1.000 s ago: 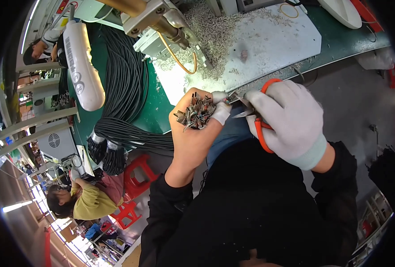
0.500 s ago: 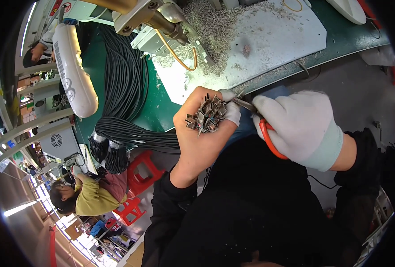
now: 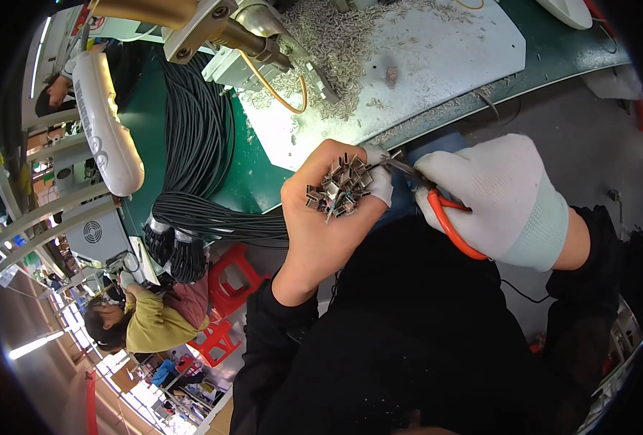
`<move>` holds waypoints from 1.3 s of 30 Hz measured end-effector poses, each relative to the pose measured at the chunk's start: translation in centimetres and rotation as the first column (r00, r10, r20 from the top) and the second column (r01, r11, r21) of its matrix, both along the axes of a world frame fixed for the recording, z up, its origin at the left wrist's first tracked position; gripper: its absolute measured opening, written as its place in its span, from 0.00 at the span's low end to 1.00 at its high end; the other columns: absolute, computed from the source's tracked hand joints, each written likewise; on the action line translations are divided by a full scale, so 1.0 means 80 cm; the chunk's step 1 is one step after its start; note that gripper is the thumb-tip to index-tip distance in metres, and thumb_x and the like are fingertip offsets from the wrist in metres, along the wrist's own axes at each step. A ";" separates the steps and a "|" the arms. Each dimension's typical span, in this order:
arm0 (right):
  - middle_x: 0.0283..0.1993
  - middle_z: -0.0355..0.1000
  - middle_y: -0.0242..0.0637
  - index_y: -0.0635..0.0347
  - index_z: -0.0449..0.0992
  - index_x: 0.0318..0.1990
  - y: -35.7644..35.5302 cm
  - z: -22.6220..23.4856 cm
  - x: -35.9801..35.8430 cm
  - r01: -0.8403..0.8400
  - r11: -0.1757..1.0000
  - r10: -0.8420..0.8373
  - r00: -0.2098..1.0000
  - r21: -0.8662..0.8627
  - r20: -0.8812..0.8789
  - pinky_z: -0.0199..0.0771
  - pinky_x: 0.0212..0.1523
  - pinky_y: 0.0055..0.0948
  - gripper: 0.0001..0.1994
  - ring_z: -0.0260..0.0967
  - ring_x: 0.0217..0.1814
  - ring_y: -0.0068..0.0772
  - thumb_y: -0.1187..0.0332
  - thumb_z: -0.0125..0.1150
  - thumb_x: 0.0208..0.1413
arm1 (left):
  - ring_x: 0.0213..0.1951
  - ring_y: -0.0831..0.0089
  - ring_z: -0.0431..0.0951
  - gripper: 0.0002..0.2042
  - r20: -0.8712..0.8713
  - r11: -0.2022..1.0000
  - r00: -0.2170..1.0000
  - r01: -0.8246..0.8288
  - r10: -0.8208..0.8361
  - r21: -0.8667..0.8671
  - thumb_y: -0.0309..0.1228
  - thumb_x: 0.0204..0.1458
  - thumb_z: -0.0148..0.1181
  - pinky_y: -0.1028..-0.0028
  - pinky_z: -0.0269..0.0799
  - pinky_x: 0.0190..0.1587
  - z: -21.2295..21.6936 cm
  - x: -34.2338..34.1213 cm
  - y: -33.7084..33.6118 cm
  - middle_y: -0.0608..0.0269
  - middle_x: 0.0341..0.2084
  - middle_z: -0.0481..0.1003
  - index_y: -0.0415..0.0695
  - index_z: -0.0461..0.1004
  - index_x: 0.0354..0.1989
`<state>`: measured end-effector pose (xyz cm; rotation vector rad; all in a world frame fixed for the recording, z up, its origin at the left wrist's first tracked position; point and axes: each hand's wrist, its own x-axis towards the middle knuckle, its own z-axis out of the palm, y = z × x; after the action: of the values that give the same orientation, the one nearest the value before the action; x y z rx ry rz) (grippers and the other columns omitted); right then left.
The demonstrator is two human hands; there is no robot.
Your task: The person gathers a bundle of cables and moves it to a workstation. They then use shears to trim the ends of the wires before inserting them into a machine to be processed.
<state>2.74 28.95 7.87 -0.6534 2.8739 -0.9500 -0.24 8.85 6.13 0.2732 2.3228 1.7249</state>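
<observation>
My left hand (image 3: 321, 232) is closed around a bundle of small metal connectors (image 3: 339, 187), whose box-shaped ends stick out above the fist. White covers sit on its thumb and fingertip. A white knitted glove is on my right hand (image 3: 492, 196), which grips pliers with orange-red handles (image 3: 452, 228). The jaws of the pliers (image 3: 401, 165) point left, close to the fingertips of my left hand. They look slightly parted; what lies between them is too small to make out.
A machine head with a metal nozzle (image 3: 263, 54) hangs over a white plate (image 3: 437, 80) strewn with small metal scraps (image 3: 336, 36). Black cables (image 3: 198, 130) lie on the green bench at left, beside a lamp (image 3: 108, 127). A person in yellow (image 3: 155, 319) sits near red stools (image 3: 234, 283).
The pliers' handles have spread apart a little and their jaws have parted. My right hand has shifted slightly right. The view has moved a little, so the machine appears further up and left.
</observation>
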 end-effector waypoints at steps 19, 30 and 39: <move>0.20 0.68 0.38 0.64 0.75 0.34 -0.054 -0.052 0.006 0.296 0.935 -0.341 0.901 -0.193 -0.270 0.65 0.21 0.27 0.09 0.67 0.18 0.36 0.72 0.63 0.45 | 0.26 0.89 0.68 0.08 0.046 0.991 0.991 -0.124 0.122 0.057 0.16 0.42 0.63 0.84 0.65 0.28 -0.009 -0.007 0.002 0.73 0.22 0.72 0.37 0.70 0.29; 0.16 0.65 0.33 0.63 0.72 0.28 -0.039 -0.086 -0.001 0.335 0.815 -0.194 0.926 -0.473 0.323 0.62 0.18 0.24 0.08 0.62 0.15 0.21 0.68 0.58 0.54 | 0.21 0.83 0.64 0.07 0.517 0.917 0.856 -0.202 -0.006 0.345 0.24 0.50 0.61 0.81 0.60 0.24 -0.056 -0.053 -0.078 0.69 0.23 0.70 0.37 0.70 0.35; 0.14 0.65 0.33 0.63 0.69 0.23 -0.044 -0.079 -0.127 0.374 0.764 -0.101 0.874 -0.525 0.475 0.63 0.15 0.23 0.16 0.65 0.13 0.23 0.61 0.55 0.57 | 0.22 0.78 0.64 0.08 0.630 0.839 0.770 -0.277 -0.098 0.468 0.24 0.52 0.58 0.77 0.62 0.25 -0.054 -0.136 -0.076 0.63 0.24 0.68 0.37 0.68 0.38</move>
<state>-7.46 25.40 1.58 -0.0395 2.2695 -1.8295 -11.09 2.77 1.83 -0.3172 1.3529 2.0759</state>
